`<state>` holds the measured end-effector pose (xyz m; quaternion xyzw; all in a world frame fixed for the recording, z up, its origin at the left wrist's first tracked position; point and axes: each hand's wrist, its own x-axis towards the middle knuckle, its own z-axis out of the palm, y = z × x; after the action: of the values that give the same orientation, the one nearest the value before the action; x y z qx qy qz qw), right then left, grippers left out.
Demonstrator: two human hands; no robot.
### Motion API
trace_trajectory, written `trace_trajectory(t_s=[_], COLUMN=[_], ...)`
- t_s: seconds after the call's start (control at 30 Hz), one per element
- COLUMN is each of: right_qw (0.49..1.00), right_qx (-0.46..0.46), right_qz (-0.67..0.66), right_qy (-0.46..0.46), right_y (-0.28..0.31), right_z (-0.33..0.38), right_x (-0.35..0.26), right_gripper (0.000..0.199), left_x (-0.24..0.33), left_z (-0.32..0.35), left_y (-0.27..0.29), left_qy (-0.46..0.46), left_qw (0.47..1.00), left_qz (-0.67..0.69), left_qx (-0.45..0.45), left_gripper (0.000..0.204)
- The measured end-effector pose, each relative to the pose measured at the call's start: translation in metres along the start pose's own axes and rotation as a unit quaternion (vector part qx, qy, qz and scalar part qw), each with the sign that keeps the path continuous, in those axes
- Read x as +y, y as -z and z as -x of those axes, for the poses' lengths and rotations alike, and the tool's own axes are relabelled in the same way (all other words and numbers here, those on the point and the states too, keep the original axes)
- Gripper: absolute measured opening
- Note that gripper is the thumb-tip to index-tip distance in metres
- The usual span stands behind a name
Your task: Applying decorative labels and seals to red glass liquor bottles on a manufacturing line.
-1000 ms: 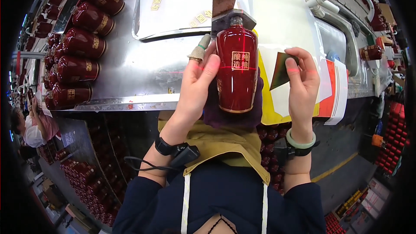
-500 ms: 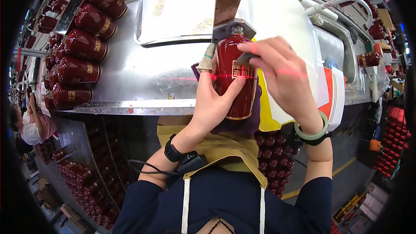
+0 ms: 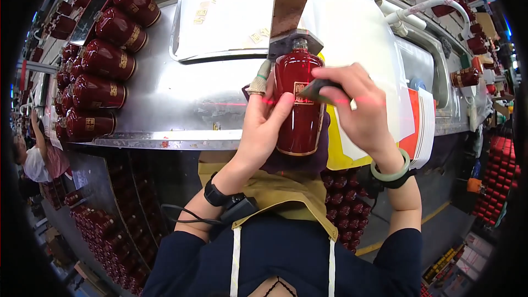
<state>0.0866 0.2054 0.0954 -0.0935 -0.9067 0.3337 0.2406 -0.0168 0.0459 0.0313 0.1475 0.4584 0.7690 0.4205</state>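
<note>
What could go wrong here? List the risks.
1. The label may go on crooked: the right hand presses it while the left hand alone steadies the red bottle.
2. The bottle sits at the metal table's edge; a slip could drop it.

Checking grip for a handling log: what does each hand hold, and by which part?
The left hand grips the red bottle around its body. The right hand pinches a small dark label by its edge, against the bottle's front.
</note>
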Motion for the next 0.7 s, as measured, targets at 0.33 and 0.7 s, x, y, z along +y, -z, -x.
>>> trace_trajectory(t_s=[0.33,0.7], right_qw=[0.96,0.912], right_qx=[0.011,-0.085], right_qz=[0.137,0.146], right_qy=[0.242,0.373], right_y=[-0.007,-0.012], right_z=[-0.026,-0.021], right_x=[0.008,-0.016], right_gripper=[0.034,0.028], left_x=[-0.005,-0.001], left_z=[0.001,-0.002], left_y=[0.009,0.038], left_qy=[0.012,-0.048], left_qw=[1.0,0.997], left_qz=[-0.004,-0.062], left_qx=[-0.017,0.024], left_gripper=[0.056,0.071])
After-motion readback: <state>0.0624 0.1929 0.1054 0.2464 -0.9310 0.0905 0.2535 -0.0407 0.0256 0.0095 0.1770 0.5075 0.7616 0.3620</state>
